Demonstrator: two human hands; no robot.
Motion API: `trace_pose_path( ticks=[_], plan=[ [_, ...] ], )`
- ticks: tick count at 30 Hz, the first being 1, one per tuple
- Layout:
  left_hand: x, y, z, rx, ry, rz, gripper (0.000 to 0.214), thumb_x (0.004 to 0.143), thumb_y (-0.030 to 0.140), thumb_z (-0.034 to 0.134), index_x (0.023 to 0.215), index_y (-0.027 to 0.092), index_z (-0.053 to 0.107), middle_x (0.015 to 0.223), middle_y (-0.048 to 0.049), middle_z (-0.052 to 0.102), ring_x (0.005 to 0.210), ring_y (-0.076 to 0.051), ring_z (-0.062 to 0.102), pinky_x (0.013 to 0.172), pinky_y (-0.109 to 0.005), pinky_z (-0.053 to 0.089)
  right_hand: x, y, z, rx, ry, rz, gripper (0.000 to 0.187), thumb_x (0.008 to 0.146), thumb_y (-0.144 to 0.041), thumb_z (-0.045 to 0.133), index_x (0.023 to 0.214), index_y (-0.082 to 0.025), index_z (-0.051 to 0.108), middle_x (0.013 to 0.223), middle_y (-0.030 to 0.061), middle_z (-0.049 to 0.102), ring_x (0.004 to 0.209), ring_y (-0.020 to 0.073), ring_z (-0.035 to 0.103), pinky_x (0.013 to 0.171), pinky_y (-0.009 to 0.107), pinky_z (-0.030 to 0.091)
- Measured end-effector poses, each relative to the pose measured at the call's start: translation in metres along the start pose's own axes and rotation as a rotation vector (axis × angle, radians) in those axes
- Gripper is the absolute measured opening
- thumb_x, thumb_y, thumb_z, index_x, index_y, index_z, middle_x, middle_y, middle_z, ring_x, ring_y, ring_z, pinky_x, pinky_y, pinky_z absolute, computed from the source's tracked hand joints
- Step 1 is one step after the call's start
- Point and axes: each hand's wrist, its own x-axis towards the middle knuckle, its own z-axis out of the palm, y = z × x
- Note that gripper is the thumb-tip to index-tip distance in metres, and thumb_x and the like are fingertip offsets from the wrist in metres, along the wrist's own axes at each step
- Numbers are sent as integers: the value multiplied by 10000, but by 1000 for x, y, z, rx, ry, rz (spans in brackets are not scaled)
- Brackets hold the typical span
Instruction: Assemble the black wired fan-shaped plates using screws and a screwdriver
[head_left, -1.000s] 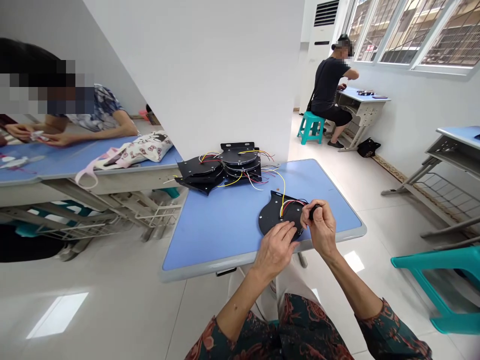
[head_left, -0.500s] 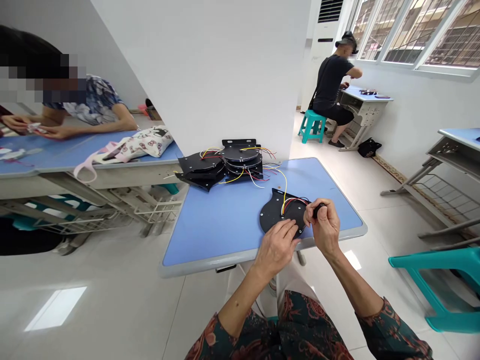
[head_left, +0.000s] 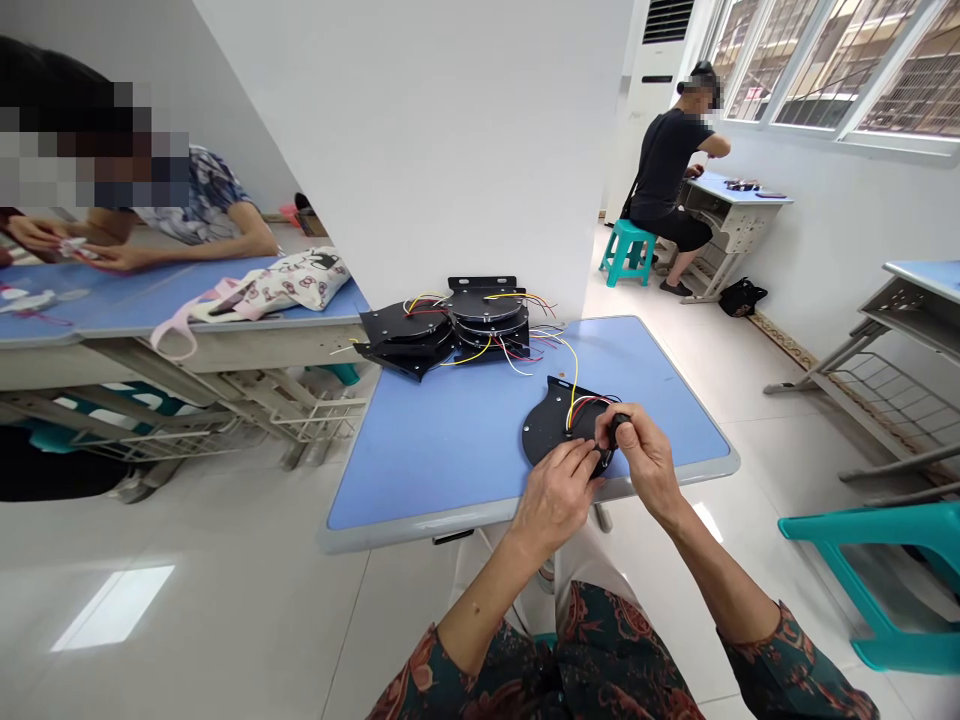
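Note:
A black round metal housing (head_left: pixel 546 420) with small screws and a flat slotted tab lies near the front edge of the blue desk. Yellow, red, white and black wires (head_left: pixel 574 395) come out of its middle. My left hand (head_left: pixel 559 490) grips its near edge, fingers pressed together on top. In my right hand (head_left: pixel 645 455), closed above the housing's right side, is a black-handled screwdriver (head_left: pixel 619 424), its tip close to my left fingertips. Where the tip meets the housing is hard to make out.
Several similar black housings (head_left: pixel 487 305) with loose wires are stacked at the desk's back left. The blue desk (head_left: pixel 435 450) stands against a white pillar (head_left: pixel 420 130). A person (head_left: pixel 217 200) works at the left desk beside a cloth bag (head_left: pixel 300 280); another (head_left: pixel 664 165) sits at the back right. A green stool (head_left: pixel 885 525) stands at right.
My right hand has shifted left with the screwdriver, whose handle now sits nearer my left fingertips. My left hand and the housing stay nearly in place; the view has moved slightly.

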Motion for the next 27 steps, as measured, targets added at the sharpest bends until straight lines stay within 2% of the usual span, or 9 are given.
trace_pose_path(
  ticks=[4,8,11,17,20,23,27],
  plan=[
    [13,-9,4,-4,-26,-69,319,963,201,621,1276,144,648,1317,-135,689,1274,-287,597,1055,-467,571,16,-4,-8,-190,-34,-40,343,1012,-520,512,956,-225,676,883,48,663,801,191,590,764,339,473],
    [42,-31,9,-1,-118,-40,327,911,201,698,1230,138,661,1274,-129,703,1230,-277,604,1048,-454,568,49,11,-17,-248,-100,-100,326,1011,-481,525,1023,-227,730,856,39,690,820,194,609,794,332,474],
    [66,-48,13,20,-161,-29,318,895,198,715,1205,145,668,1233,-120,714,1180,-264,616,1035,-459,565,82,26,-25,-234,-172,-133,351,991,-501,549,991,-213,749,813,36,691,800,189,612,765,319,471],
    [97,-67,20,-77,-142,-59,346,847,284,781,1163,164,707,1167,-94,748,1132,-267,629,1011,-442,558,134,49,-36,-67,-333,-28,453,937,-589,596,951,-157,732,708,18,663,671,149,594,630,266,456],
    [108,-70,22,-198,-114,-143,242,876,236,738,1108,170,735,1109,-78,770,1085,-242,659,997,-408,548,141,58,-41,29,-350,5,478,917,-612,617,959,-149,728,689,11,653,606,122,544,549,238,413],
    [116,-70,23,-281,-120,-263,110,877,168,703,973,169,757,972,-59,778,976,-220,688,921,-364,553,138,64,-47,95,-346,20,470,915,-611,626,972,-155,726,696,7,647,537,95,484,477,219,367],
    [121,-70,23,-379,-171,-296,63,865,168,698,835,190,750,880,-31,765,879,-197,688,857,-320,539,130,61,-51,116,-337,49,424,915,-582,643,956,-167,722,703,6,642,492,84,455,440,220,353]
  ],
)
